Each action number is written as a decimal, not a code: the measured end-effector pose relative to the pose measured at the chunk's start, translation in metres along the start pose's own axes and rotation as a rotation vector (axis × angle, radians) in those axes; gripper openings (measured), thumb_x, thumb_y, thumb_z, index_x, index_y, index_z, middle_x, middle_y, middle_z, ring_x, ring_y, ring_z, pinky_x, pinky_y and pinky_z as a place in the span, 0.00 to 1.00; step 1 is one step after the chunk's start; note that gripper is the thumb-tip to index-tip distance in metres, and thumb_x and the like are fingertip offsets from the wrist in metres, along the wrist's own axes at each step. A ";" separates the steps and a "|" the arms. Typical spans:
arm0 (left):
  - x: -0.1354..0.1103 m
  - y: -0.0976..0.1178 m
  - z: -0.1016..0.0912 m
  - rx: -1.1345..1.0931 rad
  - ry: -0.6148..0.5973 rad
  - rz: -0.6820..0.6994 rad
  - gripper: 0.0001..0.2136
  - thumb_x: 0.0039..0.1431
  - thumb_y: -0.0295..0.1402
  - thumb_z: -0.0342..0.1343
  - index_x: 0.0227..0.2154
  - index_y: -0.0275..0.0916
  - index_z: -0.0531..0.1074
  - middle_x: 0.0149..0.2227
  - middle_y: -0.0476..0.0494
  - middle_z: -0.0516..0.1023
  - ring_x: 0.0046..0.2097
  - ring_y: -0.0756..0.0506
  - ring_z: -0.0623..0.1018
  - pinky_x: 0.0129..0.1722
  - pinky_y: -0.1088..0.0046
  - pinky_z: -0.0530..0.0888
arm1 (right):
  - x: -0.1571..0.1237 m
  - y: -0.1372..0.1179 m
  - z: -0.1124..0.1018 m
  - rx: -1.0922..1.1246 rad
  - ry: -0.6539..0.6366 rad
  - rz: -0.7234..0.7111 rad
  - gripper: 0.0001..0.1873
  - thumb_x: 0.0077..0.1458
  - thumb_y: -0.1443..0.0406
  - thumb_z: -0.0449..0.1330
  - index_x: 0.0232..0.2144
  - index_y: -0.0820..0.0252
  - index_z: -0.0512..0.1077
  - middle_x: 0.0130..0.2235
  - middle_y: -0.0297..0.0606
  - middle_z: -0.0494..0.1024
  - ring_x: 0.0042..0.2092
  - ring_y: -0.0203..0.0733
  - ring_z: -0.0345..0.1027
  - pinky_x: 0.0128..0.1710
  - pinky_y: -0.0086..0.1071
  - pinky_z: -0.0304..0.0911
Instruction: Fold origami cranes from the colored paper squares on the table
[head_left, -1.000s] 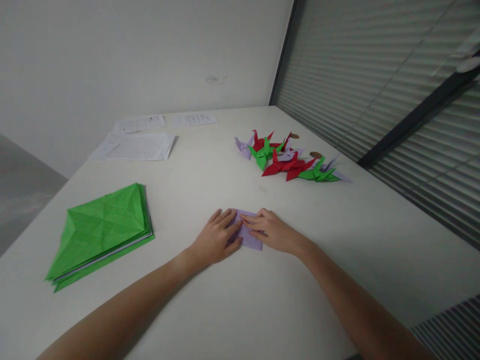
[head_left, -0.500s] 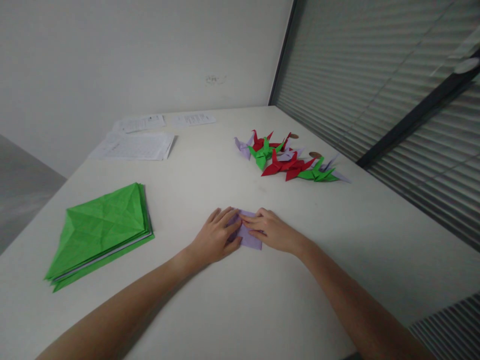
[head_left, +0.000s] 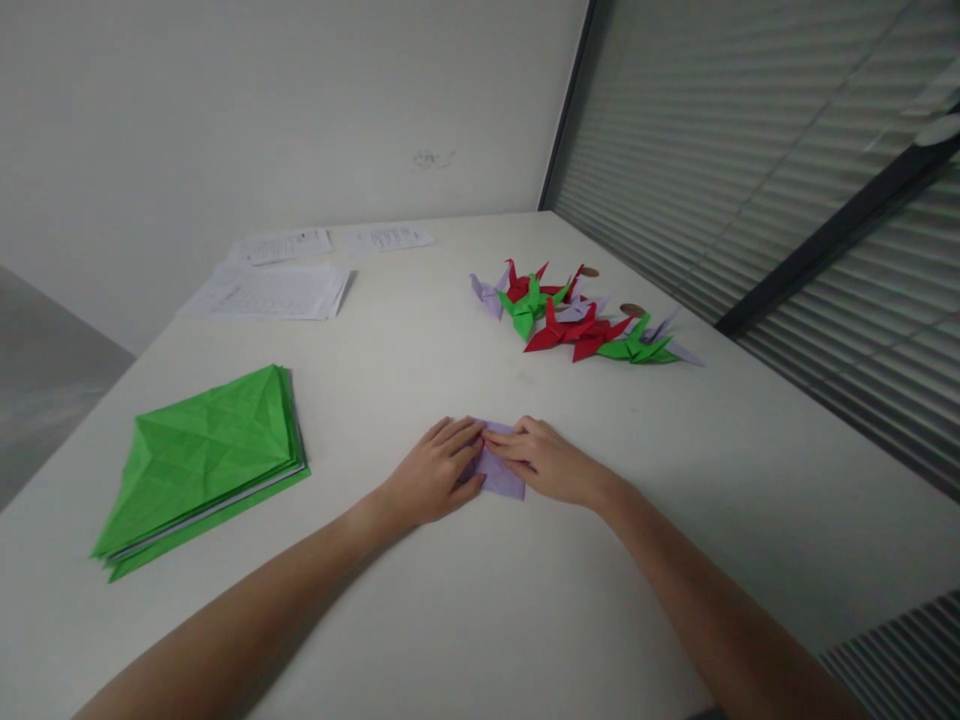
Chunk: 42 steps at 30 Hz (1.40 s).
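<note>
A small folded piece of lilac paper [head_left: 501,478] lies flat on the white table [head_left: 480,620]. My left hand [head_left: 435,474] rests on its left part, fingers stretched out and pressing down. My right hand [head_left: 546,463] covers its right part, fingers flat and pointing left, the fingertips of both hands nearly meeting over the paper. Most of the paper is hidden under my hands.
A stack of creased green paper sheets [head_left: 202,462] lies to the left. Several folded paper cranes [head_left: 574,318] in red, green and lilac sit at the back right. Printed white sheets [head_left: 270,290] lie at the far edge. Window blinds [head_left: 787,200] line the right side.
My fingertips have shifted slightly along the lilac paper; both hands stay pressed on it in the same place.
</note>
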<state>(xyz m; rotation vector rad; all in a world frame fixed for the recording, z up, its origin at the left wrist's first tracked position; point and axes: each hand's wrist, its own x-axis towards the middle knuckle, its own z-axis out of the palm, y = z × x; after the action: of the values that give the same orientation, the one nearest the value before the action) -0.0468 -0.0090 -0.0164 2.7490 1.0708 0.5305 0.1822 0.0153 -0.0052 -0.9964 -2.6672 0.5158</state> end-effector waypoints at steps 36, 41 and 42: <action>0.009 0.013 0.004 0.143 0.022 -0.066 0.13 0.63 0.34 0.51 0.46 0.33 0.71 0.57 0.32 0.71 0.58 0.36 0.72 0.57 0.55 0.69 | -0.013 -0.072 -0.025 -0.393 -0.187 0.347 0.16 0.53 0.54 0.65 0.32 0.63 0.79 0.39 0.48 0.82 0.49 0.54 0.72 0.59 0.50 0.52; 0.006 0.012 0.005 0.103 0.044 -0.079 0.13 0.63 0.35 0.51 0.47 0.35 0.71 0.58 0.33 0.71 0.59 0.37 0.71 0.58 0.54 0.68 | -0.011 -0.057 -0.031 -0.371 -0.175 0.318 0.13 0.56 0.56 0.63 0.31 0.60 0.78 0.34 0.44 0.81 0.40 0.48 0.74 0.45 0.39 0.62; 0.006 0.012 0.005 0.092 0.050 -0.088 0.14 0.63 0.36 0.51 0.48 0.36 0.70 0.58 0.34 0.71 0.59 0.38 0.71 0.58 0.54 0.67 | -0.009 -0.054 -0.031 -0.372 -0.150 0.322 0.12 0.56 0.56 0.63 0.31 0.59 0.78 0.33 0.42 0.81 0.39 0.48 0.74 0.42 0.38 0.62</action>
<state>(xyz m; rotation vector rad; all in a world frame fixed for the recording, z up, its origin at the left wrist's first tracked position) -0.0332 -0.0136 -0.0163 2.7647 1.2513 0.5541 0.1686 -0.0215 0.0440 -1.5659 -2.8098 0.1538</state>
